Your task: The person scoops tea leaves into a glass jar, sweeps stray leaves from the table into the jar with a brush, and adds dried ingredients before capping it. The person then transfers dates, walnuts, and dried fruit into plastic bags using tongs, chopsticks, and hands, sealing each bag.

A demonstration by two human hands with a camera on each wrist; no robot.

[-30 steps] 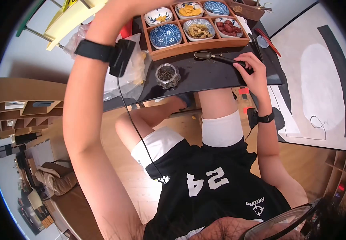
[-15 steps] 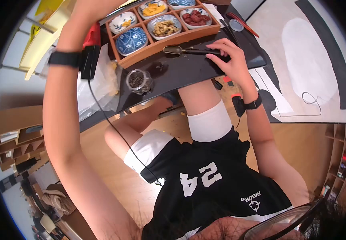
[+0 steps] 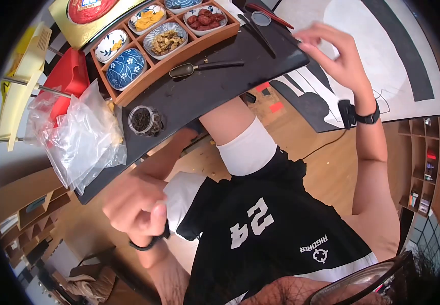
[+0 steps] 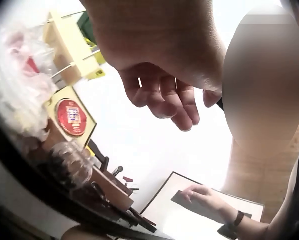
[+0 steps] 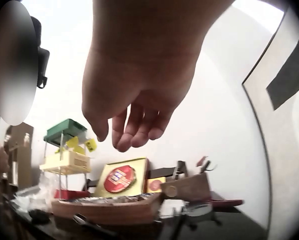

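My left hand (image 3: 134,207) is raised over my lap, its fingers loosely curled around nothing. Off the table's right end, my right hand (image 3: 334,56) hangs in the air with bent, relaxed fingers, also holding nothing. A small metal scoop with a dark handle (image 3: 217,65) lies on the dark table (image 3: 179,96). To its left stands a clear jar (image 3: 142,120) of dark dried leaves. Behind them, a wooden compartment tray (image 3: 177,60) carries small patterned bowls, including a walnut bowl (image 3: 165,41), a red date bowl (image 3: 204,21) and a lidded-looking blue floral dish (image 3: 126,68).
A crumpled clear plastic bag (image 3: 85,134) covers the table's left end, beside a red container (image 3: 67,76) and a cream shelf rack (image 3: 29,86). A red round package (image 3: 90,7) stands at the back. Dark tongs (image 3: 258,35) and a round lid (image 3: 260,19) lie at the right.
My right hand has let go of the scoop's handle and moved right, off the table. The left hand has come down from beyond the tray to my lap. The view has turned.
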